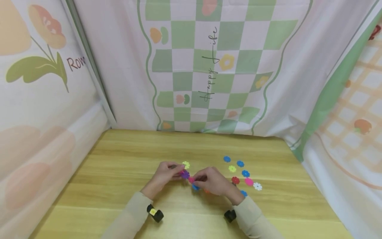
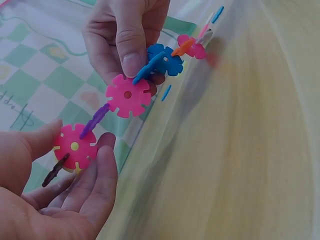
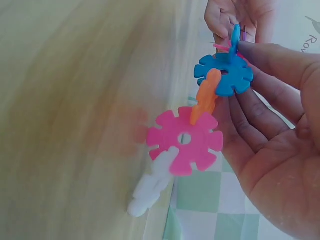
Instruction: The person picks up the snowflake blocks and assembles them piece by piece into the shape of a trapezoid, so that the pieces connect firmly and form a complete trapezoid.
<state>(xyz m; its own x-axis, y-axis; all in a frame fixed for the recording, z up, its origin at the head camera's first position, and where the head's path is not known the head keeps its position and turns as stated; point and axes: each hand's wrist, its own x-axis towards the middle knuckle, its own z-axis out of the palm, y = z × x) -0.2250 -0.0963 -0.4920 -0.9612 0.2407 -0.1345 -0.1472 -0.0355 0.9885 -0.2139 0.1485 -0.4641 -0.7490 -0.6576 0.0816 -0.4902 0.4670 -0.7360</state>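
A chain of slotted flower-shaped plastic discs stretches between both hands above the table. My left hand [image 1: 162, 176] pinches a pink disc [image 2: 75, 142] near one end, between thumb and fingers. A dark brown disc [image 2: 56, 170] slots into that pink one, and a purple disc [image 2: 95, 121] links it to another pink disc [image 2: 120, 97]. My right hand [image 1: 213, 182] pinches a blue disc [image 3: 235, 42] mid-chain. From a second blue disc [image 3: 237, 80] hang an orange disc [image 3: 206, 97], a pink disc [image 3: 200, 142] and a white disc [image 3: 152, 185]. Fingers partly hide the joints.
Loose discs lie on the wooden table [image 1: 119, 149] right of the hands: several blue, a yellow-green [image 1: 232, 169], a red [image 1: 235, 180], a pink [image 1: 249, 182] and a white [image 1: 258, 186]. Another yellow-green disc [image 1: 186, 164] shows beside the left fingertips. Patterned curtains [image 1: 185, 79] surround the table.
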